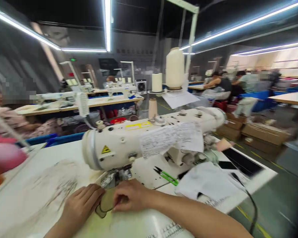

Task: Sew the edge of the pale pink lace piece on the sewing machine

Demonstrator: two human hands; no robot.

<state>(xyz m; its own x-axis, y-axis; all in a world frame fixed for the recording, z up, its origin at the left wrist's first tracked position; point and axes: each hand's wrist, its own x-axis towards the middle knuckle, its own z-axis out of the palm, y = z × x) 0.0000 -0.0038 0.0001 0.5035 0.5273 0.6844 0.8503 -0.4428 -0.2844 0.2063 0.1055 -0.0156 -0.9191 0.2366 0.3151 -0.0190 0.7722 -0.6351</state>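
Tan fabric piece [106,204] flat on the white table [34,198], beneath the sewing machine [151,138]. Left hand [80,205] and right hand [132,197] rest palm-down on its edges, fingers together, forearms converging.

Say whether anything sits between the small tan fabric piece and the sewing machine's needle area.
Nothing visible does. The small tan fabric piece lies just before the metal presser foot of the cream sewing machine, left hand and right hand on it; green-handled snips lie off to the right.
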